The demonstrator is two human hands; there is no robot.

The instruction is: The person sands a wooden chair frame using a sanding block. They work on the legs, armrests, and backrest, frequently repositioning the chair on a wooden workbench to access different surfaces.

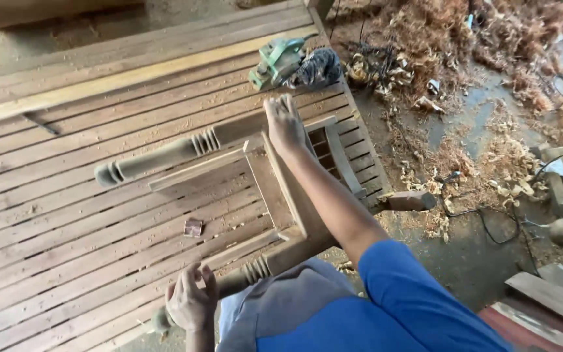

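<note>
One wooden frame [281,195] — two turned legs, left hand [190,303] fingers wrapped round one, right hand [286,125] flat, fingers together

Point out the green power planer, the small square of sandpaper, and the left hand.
green power planer [276,62]: head view, on its green body.
small square of sandpaper [193,227]: head view, on its centre.
left hand [190,303]: head view, on its back, gripping the turned leg.

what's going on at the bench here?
A person holds a wooden furniture frame lying on its side on a slatted wooden workbench. The left hand grips the near turned leg; the right hand rests on the frame's far end. A green power planer sits behind; wood shavings cover the floor.
</note>
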